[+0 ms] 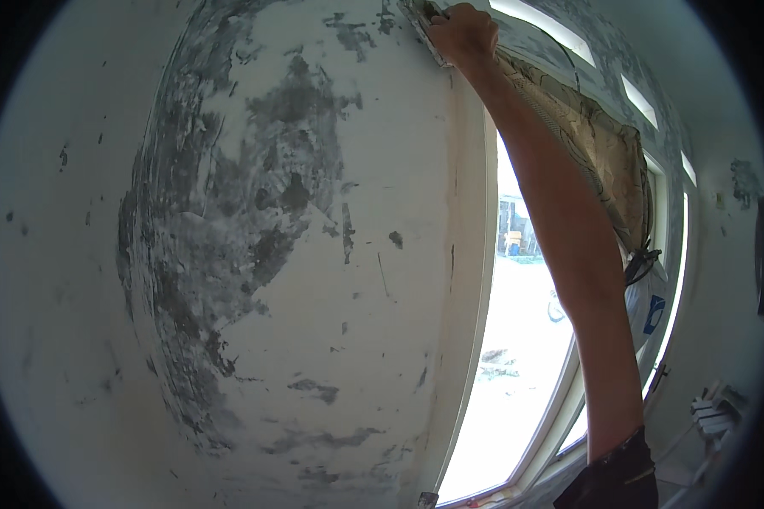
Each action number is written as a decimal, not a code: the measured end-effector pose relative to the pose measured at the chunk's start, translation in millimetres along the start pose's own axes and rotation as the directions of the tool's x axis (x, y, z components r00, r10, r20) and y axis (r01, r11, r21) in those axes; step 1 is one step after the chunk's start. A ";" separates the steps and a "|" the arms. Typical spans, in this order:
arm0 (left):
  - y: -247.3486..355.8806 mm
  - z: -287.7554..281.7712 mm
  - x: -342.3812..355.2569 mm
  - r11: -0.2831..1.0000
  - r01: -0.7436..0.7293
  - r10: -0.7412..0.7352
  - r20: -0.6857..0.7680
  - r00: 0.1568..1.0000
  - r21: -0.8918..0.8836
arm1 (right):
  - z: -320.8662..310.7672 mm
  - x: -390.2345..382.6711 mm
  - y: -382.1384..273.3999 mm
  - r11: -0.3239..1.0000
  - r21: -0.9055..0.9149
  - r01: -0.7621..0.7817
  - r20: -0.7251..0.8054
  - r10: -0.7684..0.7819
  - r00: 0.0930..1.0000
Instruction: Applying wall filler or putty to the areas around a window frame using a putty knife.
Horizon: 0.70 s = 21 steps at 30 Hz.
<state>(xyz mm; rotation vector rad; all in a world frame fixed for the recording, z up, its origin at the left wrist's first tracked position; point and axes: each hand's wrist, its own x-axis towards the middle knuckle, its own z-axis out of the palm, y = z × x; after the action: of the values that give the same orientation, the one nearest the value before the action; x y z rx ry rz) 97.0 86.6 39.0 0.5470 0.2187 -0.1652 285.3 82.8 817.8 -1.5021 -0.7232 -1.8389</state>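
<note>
My right arm reaches up from the lower right, across the window. At its end, my right hand (465, 36) is closed around the handle of a flat plastering trowel (419, 32), seen at a slant. The blade lies against or very near the top of the wall (399, 153), close to the window-side corner; whether it touches I cannot tell. White filler covers much of this wall, with dark grey patches (293, 191) showing through on its left and middle. My left hand is out of view.
A bright window (518, 339) with a pale frame stands right of the wall. Brown cloth or sheeting (607, 153) hangs by its upper part. A small dark object (428, 500) sits at the lower edge. Cluttered pale items (717, 416) are at the far right.
</note>
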 end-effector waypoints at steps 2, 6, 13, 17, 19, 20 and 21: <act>0.6 3.5 4.3 0.999 0.017 -0.016 -0.020 1.000 0.027 | -21.7 6.4 15.7 0.947 0.315 -0.057 0.028 0.051 0.998; -3.8 15.6 7.4 0.999 0.005 -0.005 0.008 1.000 0.051 | -50.7 21.2 33.4 0.908 0.402 0.118 0.023 -0.139 0.990; -13.8 15.7 12.0 0.999 0.023 -0.028 0.100 0.995 0.045 | -53.0 -7.6 4.9 0.973 0.155 0.170 0.241 -0.204 0.949; -16.4 6.8 14.5 0.999 -0.008 0.005 0.062 0.998 0.044 | -33.8 -9.0 20.7 0.948 0.202 0.245 0.101 -0.269 0.958; -16.5 6.2 11.3 1.000 0.000 -0.001 0.040 0.999 0.022 | -41.4 -6.0 16.0 0.946 0.174 0.273 0.131 -0.297 0.946; -14.9 6.6 12.1 1.000 -0.018 0.018 0.030 0.999 0.020 | -41.0 -8.4 16.6 0.944 0.136 0.300 0.167 -0.320 0.933; -14.2 7.1 13.0 0.999 -0.035 0.034 0.020 0.999 0.018 | -39.7 -13.4 17.7 0.945 0.134 0.298 0.176 -0.319 0.931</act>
<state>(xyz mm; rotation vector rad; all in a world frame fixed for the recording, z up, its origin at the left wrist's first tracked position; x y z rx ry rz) 107.6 69.7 34.7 0.5672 0.1883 -0.1392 275.9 43.2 797.3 -1.5847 -1.1930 -1.8567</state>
